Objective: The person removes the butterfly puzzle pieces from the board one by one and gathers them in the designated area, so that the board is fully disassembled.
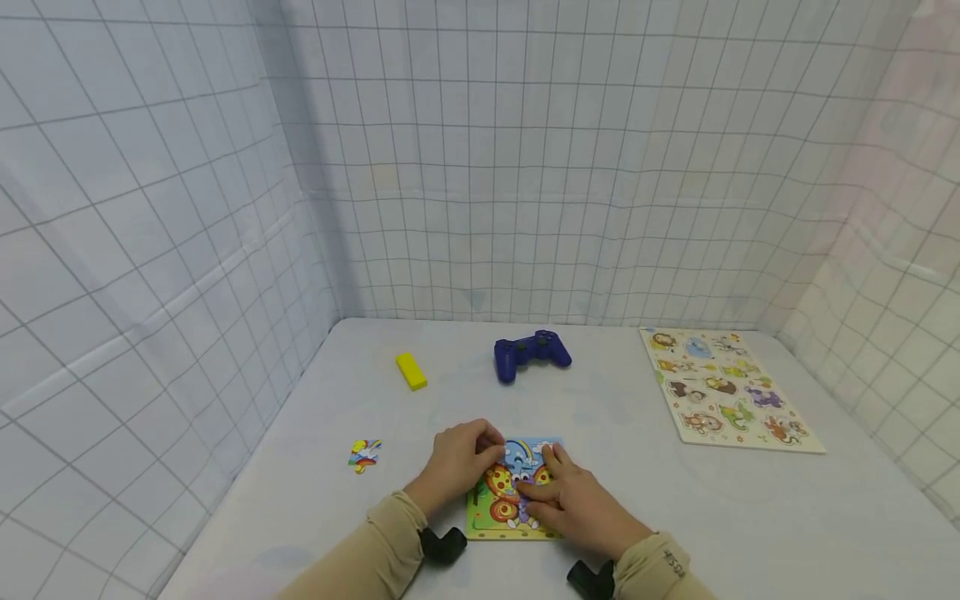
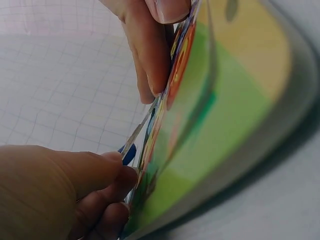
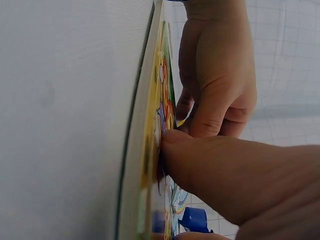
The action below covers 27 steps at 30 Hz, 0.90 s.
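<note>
A small, colourful jigsaw puzzle (image 1: 483,521) with a butterfly-like picture lies near the front of the table, between both hands. My left hand (image 1: 457,462) is at its upper left edge. In the left wrist view, the thumb and index finger pinch a thin puzzle piece (image 2: 136,134), which is tilted against the picture. My right hand (image 1: 581,504) rests on the right side of the puzzle, its fingers spread and extended and its thumb touching the middle. The hands cover parts of the picture. A loose puzzle piece (image 1: 365,452) lies apart on the left.
A yellow block (image 1: 411,372) and a dark blue game controller (image 1: 532,353) lie farther back. At the right is a large board of animal pictures (image 1: 727,392). White gridded curtains (image 1: 480,167) surround the white table (image 1: 300,508).
</note>
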Each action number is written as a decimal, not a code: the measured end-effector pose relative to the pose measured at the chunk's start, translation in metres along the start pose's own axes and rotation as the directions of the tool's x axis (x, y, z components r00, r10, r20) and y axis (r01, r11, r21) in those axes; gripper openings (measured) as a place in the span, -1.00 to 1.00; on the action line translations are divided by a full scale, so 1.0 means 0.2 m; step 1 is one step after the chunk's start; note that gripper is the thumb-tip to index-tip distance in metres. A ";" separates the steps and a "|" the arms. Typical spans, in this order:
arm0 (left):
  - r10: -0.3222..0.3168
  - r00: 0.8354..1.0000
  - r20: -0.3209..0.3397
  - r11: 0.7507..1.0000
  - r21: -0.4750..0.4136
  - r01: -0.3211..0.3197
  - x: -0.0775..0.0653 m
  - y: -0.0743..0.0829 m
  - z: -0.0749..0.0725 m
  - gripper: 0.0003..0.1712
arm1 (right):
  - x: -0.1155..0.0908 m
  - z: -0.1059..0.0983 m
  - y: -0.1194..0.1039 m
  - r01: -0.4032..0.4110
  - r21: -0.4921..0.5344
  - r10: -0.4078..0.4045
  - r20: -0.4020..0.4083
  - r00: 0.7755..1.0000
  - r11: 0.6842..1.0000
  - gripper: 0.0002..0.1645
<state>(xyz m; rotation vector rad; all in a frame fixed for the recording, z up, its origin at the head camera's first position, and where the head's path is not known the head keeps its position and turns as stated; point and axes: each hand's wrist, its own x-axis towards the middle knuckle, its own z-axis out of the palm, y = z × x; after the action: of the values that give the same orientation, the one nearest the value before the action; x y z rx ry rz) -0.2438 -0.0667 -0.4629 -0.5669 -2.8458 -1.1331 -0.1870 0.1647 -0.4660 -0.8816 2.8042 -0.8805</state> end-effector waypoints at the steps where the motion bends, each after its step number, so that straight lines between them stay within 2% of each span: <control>1: -0.007 1.000 -0.007 1.000 0.001 0.007 0.00 0.00 0.00 -0.92 | 0.00 0.00 0.00 0.001 -0.001 -0.001 0.001 1.000 1.000 -0.57; 4: -0.030 0.999 -0.033 0.999 -0.025 0.030 0.01 -0.01 -0.01 -0.93 | 0.00 0.00 0.00 0.005 -0.002 -0.005 -0.002 1.000 1.000 -0.57; 11: -0.085 0.993 -0.088 0.978 -0.197 0.066 0.03 -0.05 -0.07 -0.94 | 0.01 -0.01 0.00 0.023 -0.001 -0.023 -0.009 1.000 1.000 -0.58; 16: -0.103 0.991 -0.082 0.970 -0.227 0.082 0.02 -0.06 -0.11 -0.93 | 0.01 0.00 0.00 0.011 0.019 -0.011 -0.001 1.000 1.000 -0.57; 22: -0.141 0.984 -0.112 0.962 -0.249 0.109 -0.03 -0.07 -0.19 -0.93 | 0.01 0.01 0.01 -0.012 0.016 0.011 0.020 1.000 1.000 -0.55; 27: -0.175 0.972 -0.158 0.954 -0.270 0.128 -0.11 -0.18 -0.33 -0.90 | 0.00 0.00 0.01 -0.007 0.013 0.007 0.023 1.000 1.000 -0.54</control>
<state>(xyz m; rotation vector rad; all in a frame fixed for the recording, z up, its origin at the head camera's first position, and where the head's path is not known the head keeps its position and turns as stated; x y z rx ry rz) -0.2427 -0.1426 -0.4425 -0.2376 -2.6428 -1.5109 -0.1875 0.1659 -0.4666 -0.8737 2.7767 -0.8813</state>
